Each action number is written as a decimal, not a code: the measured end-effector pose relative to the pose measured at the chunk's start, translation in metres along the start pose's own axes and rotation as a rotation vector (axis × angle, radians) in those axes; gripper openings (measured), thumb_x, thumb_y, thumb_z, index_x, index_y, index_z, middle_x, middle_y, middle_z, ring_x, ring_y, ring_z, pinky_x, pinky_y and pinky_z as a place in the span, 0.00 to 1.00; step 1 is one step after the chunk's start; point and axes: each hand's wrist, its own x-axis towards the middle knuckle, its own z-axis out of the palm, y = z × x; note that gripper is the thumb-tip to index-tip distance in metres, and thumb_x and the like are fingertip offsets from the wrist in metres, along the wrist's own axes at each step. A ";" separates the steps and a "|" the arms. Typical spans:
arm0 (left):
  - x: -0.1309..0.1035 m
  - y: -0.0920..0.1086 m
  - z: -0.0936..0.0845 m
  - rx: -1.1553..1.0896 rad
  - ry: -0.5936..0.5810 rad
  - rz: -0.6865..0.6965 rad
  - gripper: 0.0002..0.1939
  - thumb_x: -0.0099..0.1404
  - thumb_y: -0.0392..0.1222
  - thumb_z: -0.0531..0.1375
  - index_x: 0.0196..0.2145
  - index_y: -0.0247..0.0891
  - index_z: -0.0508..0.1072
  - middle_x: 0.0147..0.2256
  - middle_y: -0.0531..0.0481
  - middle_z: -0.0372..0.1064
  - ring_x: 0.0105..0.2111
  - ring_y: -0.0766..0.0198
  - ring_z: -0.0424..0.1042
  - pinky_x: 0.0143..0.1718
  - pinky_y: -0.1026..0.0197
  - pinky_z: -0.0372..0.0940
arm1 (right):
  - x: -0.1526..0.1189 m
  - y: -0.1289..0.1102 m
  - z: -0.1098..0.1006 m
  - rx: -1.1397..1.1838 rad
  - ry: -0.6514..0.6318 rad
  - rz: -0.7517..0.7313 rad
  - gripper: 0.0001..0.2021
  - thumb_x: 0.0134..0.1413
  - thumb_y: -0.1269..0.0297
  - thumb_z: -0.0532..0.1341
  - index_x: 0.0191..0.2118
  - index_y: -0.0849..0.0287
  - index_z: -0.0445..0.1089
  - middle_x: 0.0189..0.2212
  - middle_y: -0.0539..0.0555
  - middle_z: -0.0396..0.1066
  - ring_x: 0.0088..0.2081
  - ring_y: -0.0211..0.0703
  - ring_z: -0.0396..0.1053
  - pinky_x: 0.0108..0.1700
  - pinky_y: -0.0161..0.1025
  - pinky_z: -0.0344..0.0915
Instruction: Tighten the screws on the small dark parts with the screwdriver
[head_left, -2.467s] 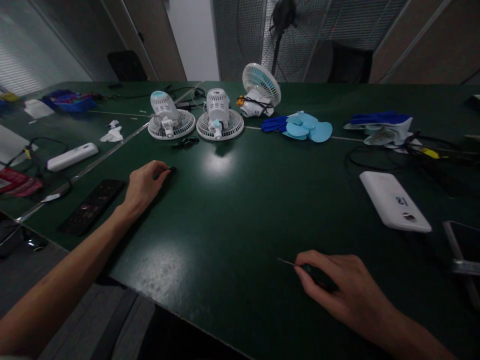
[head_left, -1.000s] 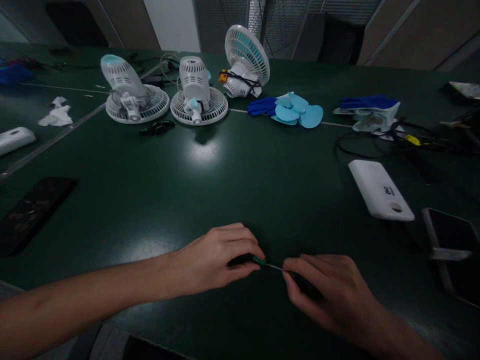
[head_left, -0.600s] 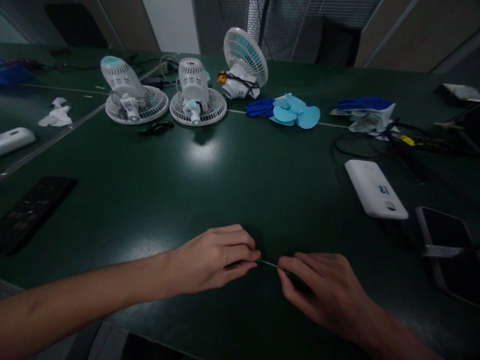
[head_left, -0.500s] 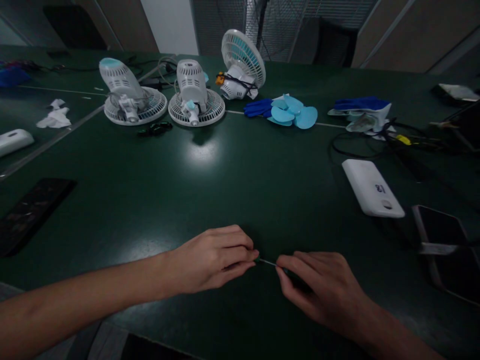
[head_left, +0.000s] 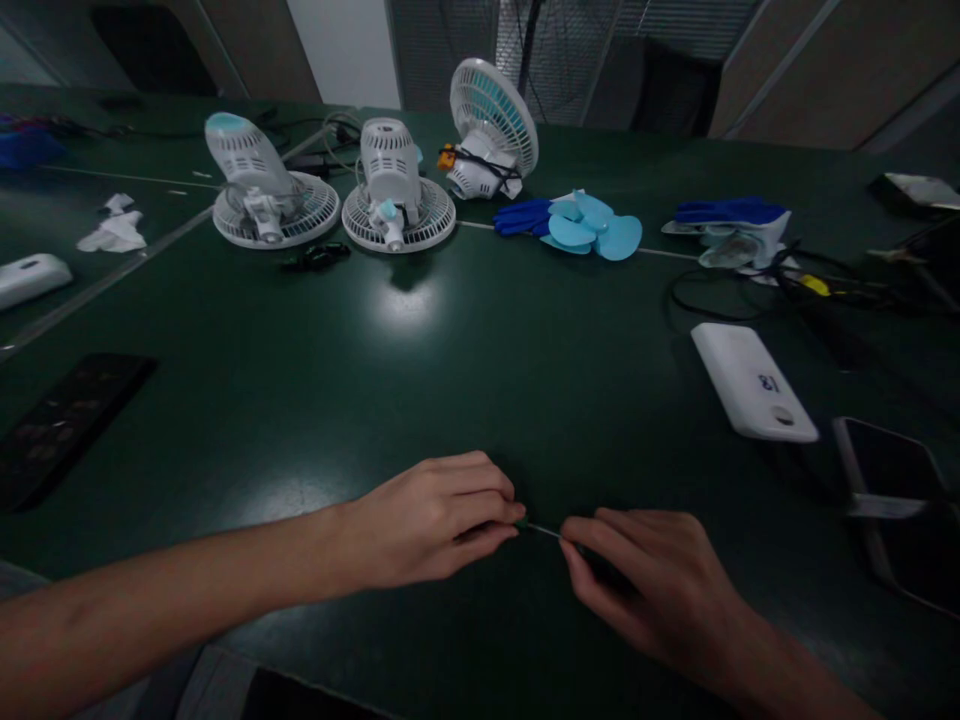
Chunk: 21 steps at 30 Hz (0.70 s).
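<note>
A small tool with a thin metal shaft (head_left: 544,530) and a green end (head_left: 523,522) lies between my two hands, low over the dark green table (head_left: 480,400). My left hand (head_left: 450,515) pinches the green end between thumb and fingertips. At the other end of the shaft, my right hand (head_left: 645,570) is closed with thumb and forefinger on it. The part of the tool under my right fingers is hidden.
Two fans (head_left: 262,205) (head_left: 394,190) lie face down at the back, beside a third fan (head_left: 491,130). Blue fan blades (head_left: 592,228), gloves (head_left: 731,215), a white device (head_left: 754,380), phones (head_left: 889,465) and a black tray (head_left: 67,420) surround the middle.
The whole view has shifted slightly, so the objects and both hands appear a little further right. The hands keep the same grip on the tool.
</note>
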 end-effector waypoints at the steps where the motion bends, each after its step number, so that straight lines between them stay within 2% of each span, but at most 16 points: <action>1: 0.000 0.000 0.000 -0.010 0.001 -0.009 0.08 0.75 0.34 0.56 0.48 0.29 0.73 0.42 0.40 0.72 0.43 0.60 0.71 0.46 0.57 0.68 | 0.000 0.000 0.000 -0.003 -0.002 -0.003 0.06 0.66 0.71 0.57 0.44 0.57 0.70 0.27 0.47 0.73 0.23 0.35 0.69 0.28 0.37 0.58; 6: 0.001 0.000 -0.001 -0.070 0.002 -0.075 0.07 0.74 0.35 0.58 0.46 0.31 0.73 0.42 0.42 0.72 0.42 0.61 0.71 0.43 0.59 0.67 | 0.001 0.001 -0.002 -0.010 -0.018 -0.026 0.06 0.67 0.71 0.57 0.44 0.57 0.70 0.26 0.47 0.72 0.23 0.34 0.68 0.28 0.37 0.57; 14: 0.006 -0.001 -0.005 -0.167 -0.039 -0.180 0.06 0.69 0.34 0.62 0.45 0.33 0.73 0.40 0.45 0.71 0.42 0.62 0.70 0.44 0.60 0.66 | 0.010 -0.012 0.000 0.047 0.098 -0.067 0.03 0.65 0.72 0.60 0.41 0.56 0.69 0.25 0.45 0.70 0.23 0.34 0.66 0.29 0.37 0.57; 21: 0.008 0.000 -0.008 -0.187 -0.054 -0.175 0.08 0.70 0.34 0.62 0.46 0.33 0.74 0.41 0.44 0.71 0.42 0.62 0.70 0.45 0.59 0.66 | -0.001 0.004 -0.010 0.032 -0.026 0.023 0.06 0.67 0.71 0.57 0.46 0.56 0.70 0.28 0.47 0.72 0.24 0.35 0.68 0.28 0.36 0.58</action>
